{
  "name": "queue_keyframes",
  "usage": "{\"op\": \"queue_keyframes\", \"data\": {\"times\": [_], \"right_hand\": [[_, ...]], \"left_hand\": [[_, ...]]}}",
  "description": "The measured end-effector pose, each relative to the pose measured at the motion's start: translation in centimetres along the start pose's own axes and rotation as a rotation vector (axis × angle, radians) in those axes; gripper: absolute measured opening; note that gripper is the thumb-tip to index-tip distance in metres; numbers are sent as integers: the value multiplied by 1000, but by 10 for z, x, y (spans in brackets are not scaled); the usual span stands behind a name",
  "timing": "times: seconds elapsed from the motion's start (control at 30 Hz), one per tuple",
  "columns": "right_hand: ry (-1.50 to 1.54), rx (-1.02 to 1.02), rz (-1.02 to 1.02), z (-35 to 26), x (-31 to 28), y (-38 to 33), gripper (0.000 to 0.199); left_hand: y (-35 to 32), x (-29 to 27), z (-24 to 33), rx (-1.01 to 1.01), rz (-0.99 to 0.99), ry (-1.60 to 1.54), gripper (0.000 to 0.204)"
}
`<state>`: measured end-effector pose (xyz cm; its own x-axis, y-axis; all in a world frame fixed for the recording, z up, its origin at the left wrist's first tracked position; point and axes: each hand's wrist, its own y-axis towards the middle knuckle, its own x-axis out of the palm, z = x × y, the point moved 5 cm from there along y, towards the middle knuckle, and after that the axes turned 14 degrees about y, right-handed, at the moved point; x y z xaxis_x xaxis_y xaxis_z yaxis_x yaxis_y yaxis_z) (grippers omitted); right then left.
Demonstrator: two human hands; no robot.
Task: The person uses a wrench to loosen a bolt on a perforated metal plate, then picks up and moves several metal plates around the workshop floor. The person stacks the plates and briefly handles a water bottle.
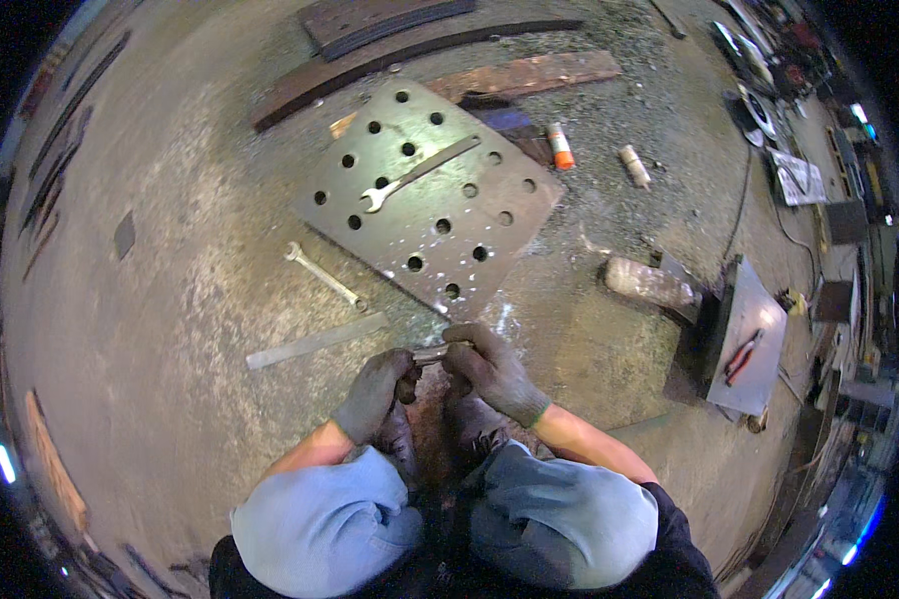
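Both my hands wear dark grey gloves and meet just in front of the near corner of a steel plate (394, 220). My left hand (374, 392) is closed on one end of a short, shiny metal rod-like piece (430, 354). The other end sits in the closed fingers of my right hand (496, 371). Most of the piece is covered by the gloves, so its exact kind is hidden. Rows of round holes run through the plate, and an open-ended wrench (421, 172) lies across it. Left of the plate, a combination wrench (324, 276) and a flat metal strip (315, 340) rest on the floor.
Rusty steel bars (409, 62) lie beyond the plate. To its right are an orange-and-white can (561, 147), a small whitish bottle (634, 167) and a dirty white cylinder (652, 284). Red-handled pliers (744, 356) lie on a metal block (754, 299). Cables and clutter line the right side.
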<state>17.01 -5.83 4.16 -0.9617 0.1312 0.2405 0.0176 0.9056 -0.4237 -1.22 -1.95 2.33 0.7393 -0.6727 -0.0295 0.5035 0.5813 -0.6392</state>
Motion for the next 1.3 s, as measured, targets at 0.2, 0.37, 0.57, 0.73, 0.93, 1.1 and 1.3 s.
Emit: {"op": "queue_keyframes", "data": {"times": [0.2, 0.37, 0.57, 0.73, 0.93, 1.1, 1.3], "right_hand": [[-136, 138, 58, -2, -4, 5, 27], [-76, -17, 170, 0, -25, 20, 28], [-174, -75, 275, 10, -66, 31, 29], [-367, 160, -3, 2, -36, 19, 27], [-373, 103, -216, 11, 13, 11, 37], [-96, 201, -64, 21, 8, 22, 37], [67, 102, 309, 19, -54, 50, 35]], "left_hand": [[0, -9, -5, -93, 154, 60, 41], [10, -10, -34, 58, 118, -52, 37], [8, 0, -30, 25, -13, 92, 35], [5, -3, -7, 291, 189, 495, 48], [8, 13, 19, 157, -308, 530, 58], [16, -4, -1, 358, -88, 398, 56], [22, -49, 1, 402, 165, 435, 54]]}}
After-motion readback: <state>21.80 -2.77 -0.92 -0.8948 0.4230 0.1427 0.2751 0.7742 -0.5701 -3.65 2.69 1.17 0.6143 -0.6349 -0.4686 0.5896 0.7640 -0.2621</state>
